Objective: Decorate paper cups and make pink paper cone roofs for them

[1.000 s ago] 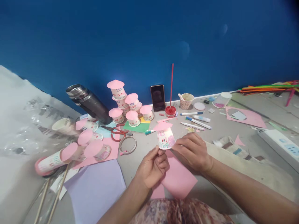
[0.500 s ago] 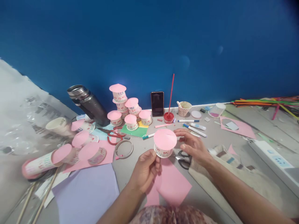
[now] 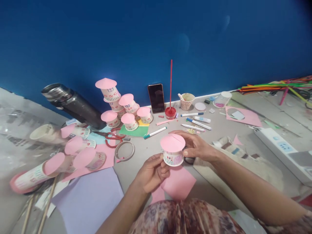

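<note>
Between my hands is a small paper cup house (image 3: 173, 158), upright, with a pink cone paper roof and drawn-on flowers, grass and a purple patch. My left hand (image 3: 151, 174) grips its lower left side between thumb and fingers. My right hand (image 3: 198, 146) closes around its right side, the thumb at the cup and the fingers partly hidden behind the roof. Pink paper (image 3: 179, 185) lies below the cup. The black handle of a pair of scissors (image 3: 189, 160) shows under my right hand, mostly covered.
Several similar cup houses (image 3: 109, 94) stand stacked at the back left; others lie beside a dark flask (image 3: 78, 105). A phone (image 3: 156, 98) leans on the wall near a red pot with a stick (image 3: 170, 112). Markers (image 3: 198, 124), a tape roll (image 3: 124, 151) and a power strip (image 3: 282, 149) surround my hands.
My right hand has moved in from beside the cup house and taken hold of its right side. The cup has turned, showing a purple patch. The camera view has shifted.
</note>
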`<move>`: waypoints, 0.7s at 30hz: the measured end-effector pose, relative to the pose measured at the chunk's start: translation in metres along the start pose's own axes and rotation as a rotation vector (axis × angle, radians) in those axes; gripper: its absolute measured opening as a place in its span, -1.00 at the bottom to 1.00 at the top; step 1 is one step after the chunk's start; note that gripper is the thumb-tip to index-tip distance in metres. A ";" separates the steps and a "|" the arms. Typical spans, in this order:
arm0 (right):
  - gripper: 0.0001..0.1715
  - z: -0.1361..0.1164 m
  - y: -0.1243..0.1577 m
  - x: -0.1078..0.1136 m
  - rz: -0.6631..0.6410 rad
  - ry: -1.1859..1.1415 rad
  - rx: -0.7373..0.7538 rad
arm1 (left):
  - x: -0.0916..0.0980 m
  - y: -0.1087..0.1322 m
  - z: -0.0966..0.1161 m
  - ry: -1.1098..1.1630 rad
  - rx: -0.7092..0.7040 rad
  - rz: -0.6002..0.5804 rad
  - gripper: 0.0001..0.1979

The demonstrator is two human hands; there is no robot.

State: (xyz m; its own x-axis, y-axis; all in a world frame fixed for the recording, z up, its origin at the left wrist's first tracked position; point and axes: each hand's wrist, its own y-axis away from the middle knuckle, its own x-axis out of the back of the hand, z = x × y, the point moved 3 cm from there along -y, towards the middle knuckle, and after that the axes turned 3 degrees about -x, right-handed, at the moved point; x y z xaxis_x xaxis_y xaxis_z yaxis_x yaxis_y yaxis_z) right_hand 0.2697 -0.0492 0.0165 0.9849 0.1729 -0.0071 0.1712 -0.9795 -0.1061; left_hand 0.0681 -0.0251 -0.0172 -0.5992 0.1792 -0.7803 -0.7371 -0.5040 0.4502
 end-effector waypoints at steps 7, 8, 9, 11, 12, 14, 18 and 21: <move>-0.17 0.001 0.002 0.000 0.118 0.214 0.056 | 0.001 0.001 0.001 -0.066 -0.057 0.074 -0.73; -0.21 0.000 0.003 0.001 0.170 0.270 0.098 | 0.002 0.001 0.002 -0.076 -0.071 0.093 -0.76; -0.25 -0.002 0.003 0.002 0.227 0.329 0.140 | 0.003 0.001 0.003 -0.086 -0.088 0.112 -0.78; -0.30 -0.006 0.004 0.003 0.328 0.422 0.206 | 0.005 0.001 0.007 -0.102 -0.130 0.149 -0.80; -0.29 -0.007 0.003 0.005 0.366 0.449 0.216 | 0.007 0.002 0.008 -0.105 -0.151 0.164 -0.81; -0.25 -0.008 0.000 0.009 0.424 0.459 0.187 | 0.008 0.002 0.011 -0.100 -0.183 0.183 -0.80; -0.20 -0.008 -0.016 0.022 0.474 0.269 -0.006 | 0.005 0.007 0.013 -0.105 -0.197 0.167 -0.75; -0.23 -0.014 -0.040 0.026 0.447 0.058 -0.077 | -0.004 0.014 0.013 -0.145 -0.207 0.115 -0.73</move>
State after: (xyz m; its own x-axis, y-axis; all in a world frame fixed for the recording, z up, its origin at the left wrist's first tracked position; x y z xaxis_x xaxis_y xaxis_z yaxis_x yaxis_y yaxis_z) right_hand 0.2884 -0.0073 0.0343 0.9618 -0.2729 0.0209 -0.2722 -0.9617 -0.0307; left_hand 0.0560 -0.0219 -0.0025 -0.7250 0.2220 -0.6520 -0.5906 -0.6875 0.4226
